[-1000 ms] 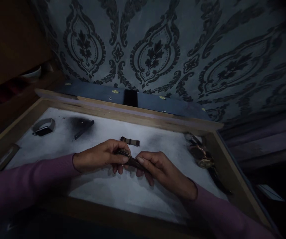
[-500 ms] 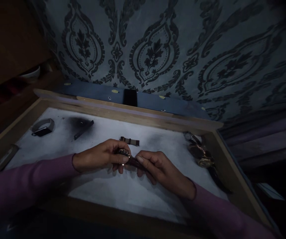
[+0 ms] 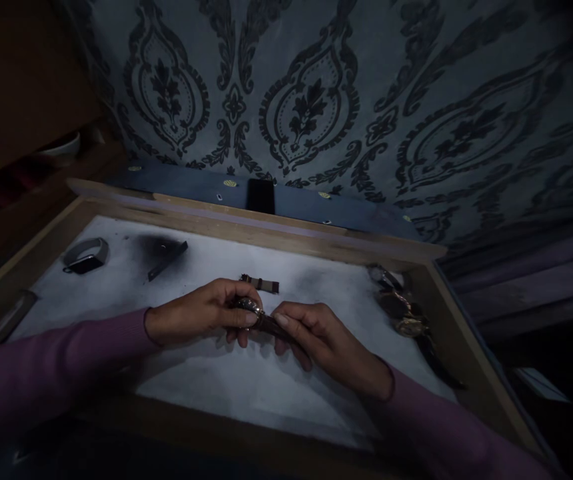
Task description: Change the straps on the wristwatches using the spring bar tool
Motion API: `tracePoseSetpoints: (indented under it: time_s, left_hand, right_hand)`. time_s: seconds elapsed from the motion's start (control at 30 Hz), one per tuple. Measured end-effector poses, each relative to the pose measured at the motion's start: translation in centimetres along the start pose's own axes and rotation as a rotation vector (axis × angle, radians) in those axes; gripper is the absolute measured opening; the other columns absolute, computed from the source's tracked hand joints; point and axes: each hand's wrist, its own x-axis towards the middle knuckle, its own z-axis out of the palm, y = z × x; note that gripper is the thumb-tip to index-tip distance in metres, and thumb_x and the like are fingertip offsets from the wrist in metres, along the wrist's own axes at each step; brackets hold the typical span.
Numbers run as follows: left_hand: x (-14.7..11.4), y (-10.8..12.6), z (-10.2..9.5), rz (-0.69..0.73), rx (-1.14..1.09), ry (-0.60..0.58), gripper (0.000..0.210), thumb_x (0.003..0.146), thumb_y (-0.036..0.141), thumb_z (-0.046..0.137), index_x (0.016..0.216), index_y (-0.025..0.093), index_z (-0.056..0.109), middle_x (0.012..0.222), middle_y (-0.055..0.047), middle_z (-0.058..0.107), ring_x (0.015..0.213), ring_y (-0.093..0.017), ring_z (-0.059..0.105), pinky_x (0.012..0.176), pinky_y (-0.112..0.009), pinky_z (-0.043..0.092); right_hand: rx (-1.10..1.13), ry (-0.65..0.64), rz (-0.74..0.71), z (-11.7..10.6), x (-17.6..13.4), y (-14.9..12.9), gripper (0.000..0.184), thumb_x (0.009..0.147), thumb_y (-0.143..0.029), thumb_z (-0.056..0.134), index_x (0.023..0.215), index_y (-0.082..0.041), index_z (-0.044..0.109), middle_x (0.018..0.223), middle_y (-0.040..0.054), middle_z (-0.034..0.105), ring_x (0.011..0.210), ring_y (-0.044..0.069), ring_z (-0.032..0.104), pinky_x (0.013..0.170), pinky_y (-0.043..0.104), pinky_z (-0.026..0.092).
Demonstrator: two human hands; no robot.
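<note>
Between my two hands is a wristwatch (image 3: 249,305) with a shiny round case and a dark brown strap (image 3: 271,326). My left hand (image 3: 216,309) is closed on the case, thumb across its front. The strap, on the right side of the case, is pinched by my right hand (image 3: 314,333), and its far part is hidden by the fingers. Just beyond the hands a separate piece of watch strap (image 3: 261,284) lies on the white lining, its pale underside up, partly covered by my left fingers.
Wooden sides (image 3: 286,230) frame the white-lined tray (image 3: 206,387). At its left lie a smartwatch (image 3: 86,257) and a thin dark bar (image 3: 168,261). Several watches (image 3: 409,320) are heaped along the right side. A black phone (image 3: 261,196) rests on the blue surface behind.
Almost nothing differs. The watch has tilted very slightly in my hands, while both hands stay in the same place.
</note>
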Motion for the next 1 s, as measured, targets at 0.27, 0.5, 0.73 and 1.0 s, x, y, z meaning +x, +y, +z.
tracePoseSetpoints:
  time_s: [0.27, 0.5, 0.73, 1.0]
  left_hand:
    - [0.07, -0.02, -0.14, -0.015, 0.04, -0.014, 0.018, 0.086, 0.031, 0.063, 0.09, 0.014, 0.057, 0.064, 0.0, 0.061, 0.059, -0.011, 0.056, 0.055, -0.022, 0.042]
    - [0.1, -0.01, 0.05, -0.014, -0.045, 0.002, 0.018, 0.084, 0.03, 0.066, 0.089, 0.013, 0.059, 0.066, 0.0, 0.061, 0.06, -0.011, 0.057, 0.056, -0.022, 0.04]
    - [-0.01, 0.22, 0.22, -0.03, -0.104, 0.017, 0.016, 0.084, 0.026, 0.065, 0.092, 0.013, 0.06, 0.067, 0.001, 0.061, 0.06, -0.009, 0.057, 0.056, -0.021, 0.039]
    - [0.09, 0.04, -0.01, -0.004, -0.06, -0.002, 0.016, 0.085, 0.026, 0.065, 0.091, 0.013, 0.06, 0.07, 0.0, 0.061, 0.061, -0.01, 0.058, 0.056, -0.02, 0.042]
  right_hand:
    - [0.022, -0.004, 0.014, 0.14, 0.14, 0.03, 0.043, 0.097, -0.049, 0.043, 0.074, -0.015, 0.059, 0.06, -0.0003, 0.062, 0.038, 0.004, 0.042, 0.04, 0.018, 0.035]
    - [0.013, 0.007, -0.007, 0.13, 0.11, 0.22, 0.042, 0.098, -0.046, 0.043, 0.076, -0.015, 0.06, 0.057, -0.0009, 0.06, 0.038, 0.005, 0.042, 0.039, 0.018, 0.035]
    - [0.059, 0.012, -0.015, 0.14, 0.08, -0.24, 0.04, 0.098, -0.046, 0.044, 0.079, -0.015, 0.061, 0.063, -0.0006, 0.061, 0.039, 0.005, 0.043, 0.039, 0.018, 0.035]
    - [0.021, 0.013, -0.006, 0.12, 0.06, 0.0, 0.041, 0.098, -0.047, 0.044, 0.078, -0.015, 0.061, 0.06, -0.0009, 0.06, 0.038, 0.005, 0.042, 0.04, 0.018, 0.036]
